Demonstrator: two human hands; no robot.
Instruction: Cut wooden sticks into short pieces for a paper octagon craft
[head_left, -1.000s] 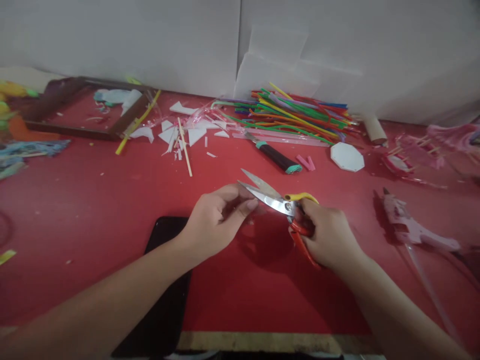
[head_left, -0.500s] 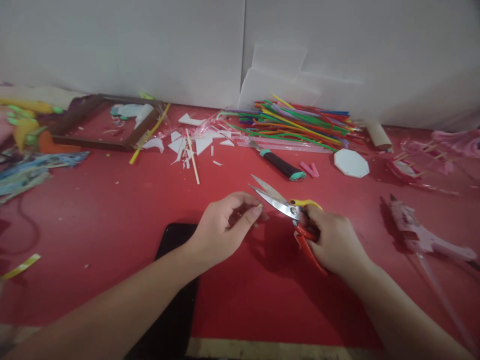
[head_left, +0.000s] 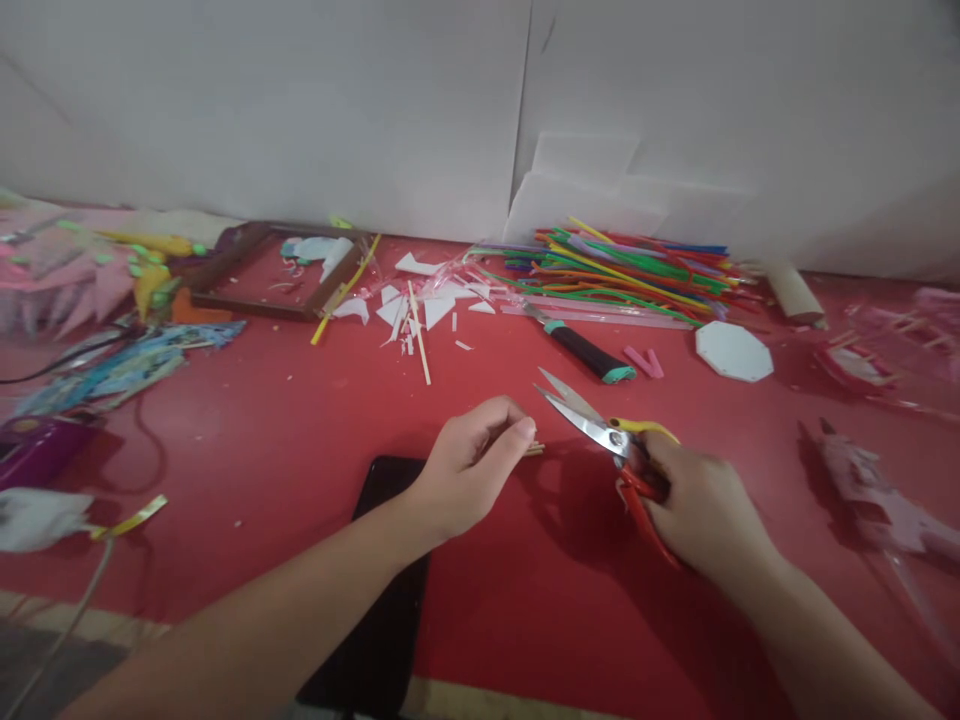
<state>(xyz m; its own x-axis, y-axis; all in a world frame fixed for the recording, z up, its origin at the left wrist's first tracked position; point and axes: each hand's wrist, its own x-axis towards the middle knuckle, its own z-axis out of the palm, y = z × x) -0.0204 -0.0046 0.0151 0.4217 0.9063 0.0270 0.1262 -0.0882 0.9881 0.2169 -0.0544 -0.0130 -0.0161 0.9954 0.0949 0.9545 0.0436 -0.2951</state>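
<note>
A short thin wooden stick [head_left: 535, 450] is pinched betw. thumb & forefinger of the left hand [head_left: 472, 470], low over the red tabletop [head_left: 262, 420]. Steel scissors w/ yellow & red handles [head_left: 592, 425] are gripped in the right hand [head_left: 697, 505], blades parted, near the stick, not touching. A flat black slab [head_left: 375, 600] is seen under the left forearm.

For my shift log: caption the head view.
Right hand holds open scissors beside left hand pinching a thin stick over red table.
</note>
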